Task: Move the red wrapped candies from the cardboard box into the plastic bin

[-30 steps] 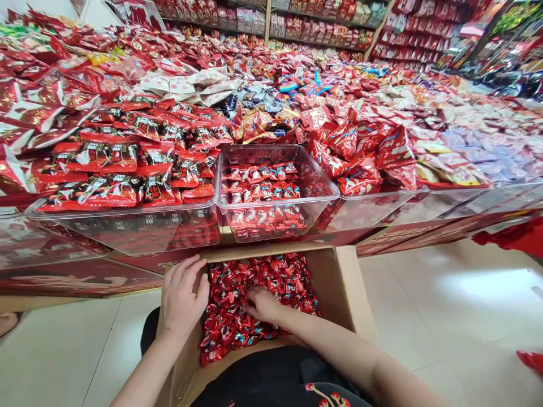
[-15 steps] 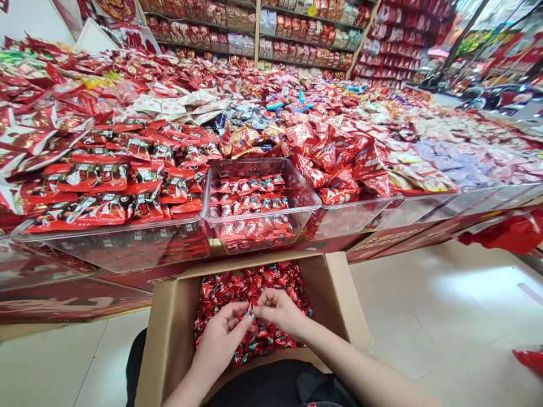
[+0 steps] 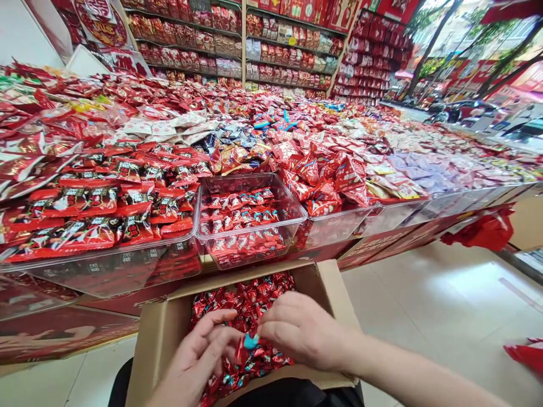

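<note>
My left hand (image 3: 199,353) and my right hand (image 3: 301,328) are close together over an open cardboard box (image 3: 345,305). Between their fingertips is a small candy (image 3: 251,341) in a shiny red and blue wrapper. Both hands appear to pinch it, the right one with curled fingers that partly hide it. Beneath them, a loose heap of similar wrapped candies (image 3: 271,288) fills the lower part of the box. Just beyond the box, a clear plastic bin (image 3: 297,217) holds neat rows of red candies (image 3: 244,217).
Larger red and black packets (image 3: 93,229) lie in the bin at left. Red pyramid-shaped packets (image 3: 326,178) are heaped at right. Stocked shelves (image 3: 244,45) line the back. A red bag (image 3: 483,229) hangs at the counter's right side, above the tiled floor (image 3: 407,316).
The view has shifted, showing more of the shelves. My hands look larger and nearer the camera, and the right hand has turned, its back now facing up. The candy's blue part shows more clearly.
</note>
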A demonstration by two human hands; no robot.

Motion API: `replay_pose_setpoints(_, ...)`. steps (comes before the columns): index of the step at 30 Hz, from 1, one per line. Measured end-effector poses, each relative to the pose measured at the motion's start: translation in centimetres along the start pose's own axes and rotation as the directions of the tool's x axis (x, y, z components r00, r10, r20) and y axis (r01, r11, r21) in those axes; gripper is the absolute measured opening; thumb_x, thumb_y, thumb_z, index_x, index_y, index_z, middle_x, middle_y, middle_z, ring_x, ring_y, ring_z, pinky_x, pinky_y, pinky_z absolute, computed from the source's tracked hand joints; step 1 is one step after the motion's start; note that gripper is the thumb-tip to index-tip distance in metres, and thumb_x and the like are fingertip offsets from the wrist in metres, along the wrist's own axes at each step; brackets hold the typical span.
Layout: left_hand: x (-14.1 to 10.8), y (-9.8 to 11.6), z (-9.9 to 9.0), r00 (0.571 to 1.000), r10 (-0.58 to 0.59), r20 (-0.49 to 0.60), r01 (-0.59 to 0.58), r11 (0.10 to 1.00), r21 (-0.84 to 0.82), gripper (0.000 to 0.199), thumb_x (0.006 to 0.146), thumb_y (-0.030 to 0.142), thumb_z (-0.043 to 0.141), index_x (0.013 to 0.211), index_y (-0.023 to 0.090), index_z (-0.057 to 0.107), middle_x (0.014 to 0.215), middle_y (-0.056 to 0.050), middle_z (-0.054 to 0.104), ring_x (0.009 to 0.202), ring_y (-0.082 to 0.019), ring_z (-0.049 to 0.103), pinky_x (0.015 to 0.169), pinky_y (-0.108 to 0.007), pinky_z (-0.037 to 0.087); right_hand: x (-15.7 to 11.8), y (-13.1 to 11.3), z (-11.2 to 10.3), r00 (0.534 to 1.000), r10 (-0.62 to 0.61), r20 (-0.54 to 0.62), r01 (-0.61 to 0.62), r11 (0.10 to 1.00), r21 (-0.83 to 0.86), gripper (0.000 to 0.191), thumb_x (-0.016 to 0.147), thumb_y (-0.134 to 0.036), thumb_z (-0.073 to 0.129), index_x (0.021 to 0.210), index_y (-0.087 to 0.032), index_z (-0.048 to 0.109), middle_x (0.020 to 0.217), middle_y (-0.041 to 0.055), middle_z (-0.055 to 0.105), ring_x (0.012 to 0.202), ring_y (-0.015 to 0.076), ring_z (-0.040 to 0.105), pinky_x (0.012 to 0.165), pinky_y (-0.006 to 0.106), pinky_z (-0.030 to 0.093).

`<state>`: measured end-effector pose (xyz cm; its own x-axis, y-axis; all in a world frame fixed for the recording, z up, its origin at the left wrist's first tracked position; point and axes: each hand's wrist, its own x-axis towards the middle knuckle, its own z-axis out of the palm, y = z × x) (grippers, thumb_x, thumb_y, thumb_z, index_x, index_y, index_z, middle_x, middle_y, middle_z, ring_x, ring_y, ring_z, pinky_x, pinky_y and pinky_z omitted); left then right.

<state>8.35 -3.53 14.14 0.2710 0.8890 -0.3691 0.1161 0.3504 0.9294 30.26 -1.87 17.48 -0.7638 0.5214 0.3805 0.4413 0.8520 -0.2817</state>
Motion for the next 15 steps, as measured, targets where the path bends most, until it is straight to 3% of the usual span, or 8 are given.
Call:
replay_pose_setpoints(2, 0.2, 0.5, -1.9, 0.976, 0.151, -0.157, -0.121, 0.975, 0.185, 0.039, 0.071, 0.049, 0.051, 0.098, 0.021, 0.052, 0.085, -0.004, 0.066, 0.070, -0.016, 0.061, 0.063, -0.026, 0.049, 1.5, 0.7, -3.7, 0.996, 0.035, -0.082, -0.045, 0.990, -0.134, 0.018, 0.083, -0.018, 0.042, 0.094, -0.015, 0.056, 0.085, 0.0051, 0.061, 0.075, 0.0112, 0.049, 0.066, 0.024, 0.038)
replay_pose_setpoints(5, 1.3, 0.2, -5.2, 0.859, 0.348, -0.376, -0.137, 0.863, 0.487, 0.039, 0.067, 0.049, 0.054, 0.095, 0.022, 0.056, 0.083, -0.003, 0.066, 0.071, -0.017, 0.062, 0.065, -0.027, 0.050, 4.7, 2.3, -9.2, 0.972, 0.193, -0.134, -0.230, 0.902, -0.366, 0.019, 0.082, -0.019, 0.042, 0.087, -0.015, 0.060, 0.079, 0.0058, 0.060, 0.073, 0.0133, 0.049, 0.063, 0.026, 0.038)
replay_pose_setpoints(6, 1.8, -0.2, -6.2, 0.823, 0.393, -0.411, -0.110, 0.819, 0.564, 0.039, 0.067, 0.049, 0.053, 0.095, 0.022, 0.056, 0.080, -0.002, 0.066, 0.066, -0.016, 0.062, 0.060, -0.026, 0.050, 5.9, 3.0, -10.7, 0.961, 0.257, -0.104, -0.276, 0.862, -0.425, 0.020, 0.081, -0.020, 0.042, 0.085, -0.015, 0.061, 0.077, 0.0060, 0.060, 0.073, 0.0140, 0.050, 0.062, 0.026, 0.038)
replay_pose_setpoints(8, 2.8, -1.4, -7.7, 0.789, 0.462, -0.405, -0.094, 0.742, 0.664, 0.037, 0.070, 0.048, 0.049, 0.095, 0.021, 0.057, 0.074, -0.001, 0.066, 0.060, -0.014, 0.062, 0.054, -0.023, 0.050, 8.6, 4.5, -12.5, 0.927, 0.375, 0.024, -0.311, 0.801, -0.512, 0.020, 0.079, -0.020, 0.044, 0.083, -0.016, 0.063, 0.076, 0.0062, 0.060, 0.072, 0.0148, 0.052, 0.061, 0.027, 0.037)
replay_pose_setpoints(11, 3.9, -4.0, -8.9, 0.760, 0.547, -0.350, -0.124, 0.652, 0.748, 0.031, 0.071, 0.044, 0.050, 0.089, 0.020, 0.059, 0.066, 0.000, 0.064, 0.054, -0.013, 0.059, 0.052, -0.023, 0.048, 12.3, 6.6, -12.6, 0.815, 0.513, 0.268, -0.278, 0.753, -0.596, 0.016, 0.071, -0.020, 0.053, 0.080, -0.014, 0.065, 0.074, 0.0076, 0.062, 0.069, 0.0164, 0.055, 0.056, 0.027, 0.037)
replay_pose_setpoints(15, 4.4, -6.7, -9.0, 0.646, 0.651, -0.400, -0.123, 0.605, 0.787, 0.026, 0.073, 0.039, 0.050, 0.085, 0.018, 0.060, 0.068, -0.003, 0.062, 0.057, -0.014, 0.056, 0.058, -0.027, 0.045, 15.1, 8.6, -10.4, 0.639, 0.588, 0.496, -0.174, 0.738, -0.652, 0.026, 0.060, -0.018, 0.062, 0.085, -0.010, 0.065, 0.079, 0.0126, 0.063, 0.072, 0.0220, 0.057, 0.054, 0.029, 0.041)
